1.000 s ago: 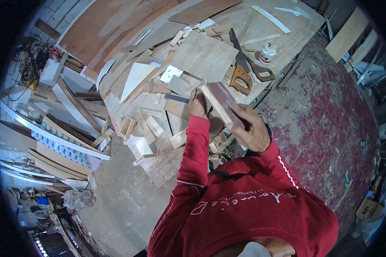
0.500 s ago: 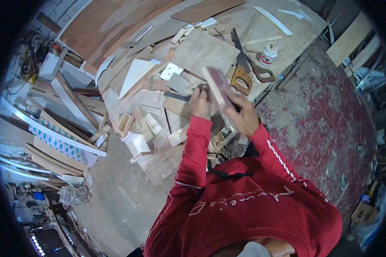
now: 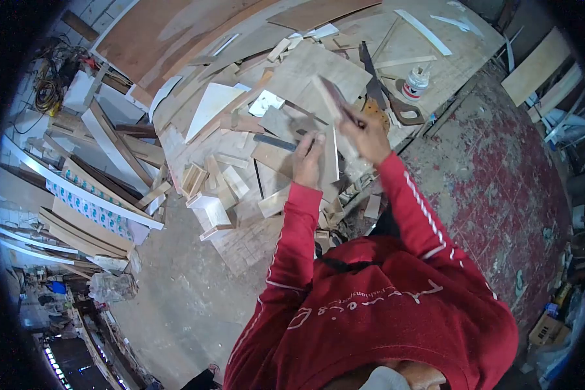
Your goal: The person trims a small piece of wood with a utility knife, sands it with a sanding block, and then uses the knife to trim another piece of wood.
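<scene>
My right hand is closed round a flat block with a pale edge and a dark reddish face, raised and tilted above the workbench. Just left of it, my left hand has its fingers together at the top end of a thin pale board, which stands on edge between my hands. A dark flat bar lies on the bench to the left of my left hand. Behind the block is a large plywood sheet.
Handsaws and a white glue jar are at the right of the bench. Wood offcuts and a small open wooden box lie at its left. Long boards lean at the far left.
My right hand has lifted slightly and turned with the block, moving apart from my left hand. More of the thin board now shows between them. The whole view has shifted a little.
</scene>
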Available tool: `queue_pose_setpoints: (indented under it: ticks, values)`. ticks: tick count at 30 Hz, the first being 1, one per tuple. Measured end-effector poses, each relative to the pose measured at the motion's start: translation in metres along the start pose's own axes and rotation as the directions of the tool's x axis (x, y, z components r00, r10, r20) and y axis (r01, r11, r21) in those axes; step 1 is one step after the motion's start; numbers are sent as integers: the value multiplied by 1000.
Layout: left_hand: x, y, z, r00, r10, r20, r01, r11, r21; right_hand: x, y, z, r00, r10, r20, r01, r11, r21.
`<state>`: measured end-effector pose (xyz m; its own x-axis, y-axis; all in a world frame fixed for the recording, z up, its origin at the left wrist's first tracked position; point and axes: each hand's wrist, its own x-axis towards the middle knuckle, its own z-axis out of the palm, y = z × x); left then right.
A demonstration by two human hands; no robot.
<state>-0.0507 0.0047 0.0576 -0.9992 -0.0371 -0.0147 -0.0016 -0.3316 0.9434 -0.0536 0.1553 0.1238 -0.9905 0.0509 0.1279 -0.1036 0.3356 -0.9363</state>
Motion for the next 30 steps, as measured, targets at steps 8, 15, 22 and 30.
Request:
queue_pose_setpoints:
  ticks: [8, 15, 22, 30]
  values:
    - [-9, 38, -56, 996, 35, -88, -50, 983, -179, 26, 68, 33, 992, 49, 120, -35, 992, -118]
    - [-42, 54, -91, 982, -190, -25, 137, 788, -600, 21, 81, 45, 771, 231, 594, -636, 320, 702]
    - [-54, 55, -121, 1000, 0, 4, 3, 576, -818, 36, 92, 106, 677, 221, 702, -700, 488, 521]
    - [-54, 57, -142, 996, -84, 4, 68, 774, -629, 54, 101, 195, 777, 405, 482, -624, 601, 500]
